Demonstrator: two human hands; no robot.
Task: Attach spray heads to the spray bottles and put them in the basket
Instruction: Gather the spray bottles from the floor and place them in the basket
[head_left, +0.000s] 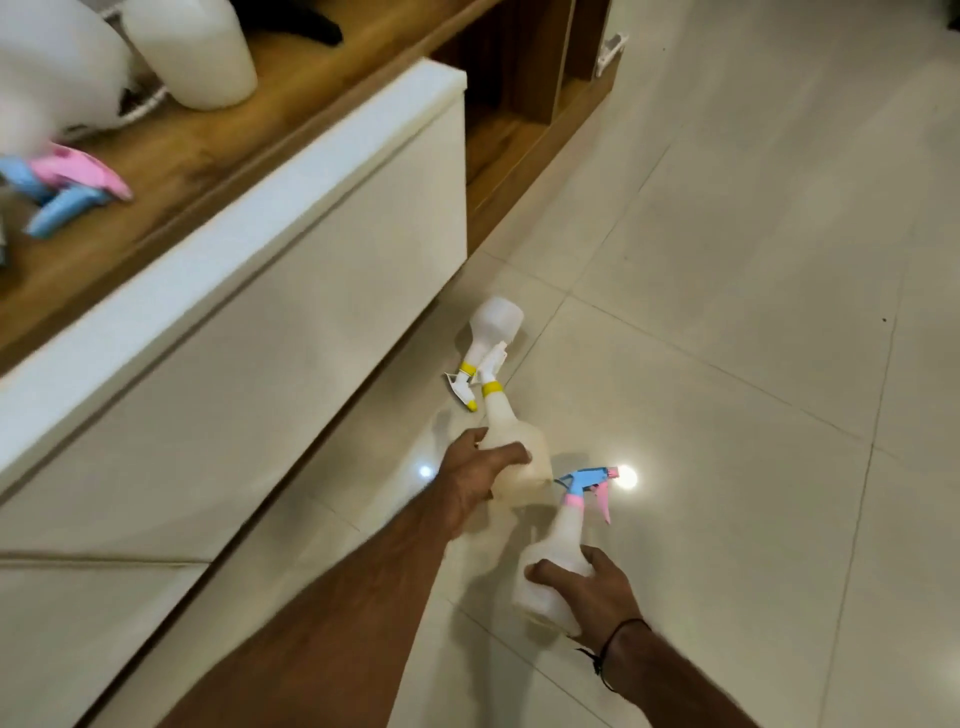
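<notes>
Floor tiles (727, 260) glare; each hand's grip clasps a bottle: left hand (475, 480), right hand (592, 597); counter items blurred.

Bottles (519, 457) translucent white; 2 heads (491, 376) white w/ yellow; 1 head (589, 483) blue/pink. Floor (727, 260) cream, shelf (208, 145) wood-grain brown.

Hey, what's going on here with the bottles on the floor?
A person is picking up spray bottles. The left hand grips a yellow-collared bottle; the right hand holds a pink-and-blue-headed bottle. Another yellow-collared bottle lies on the floor. Loose spray heads sit on the wooden shelf. No basket is clearly visible.
</notes>
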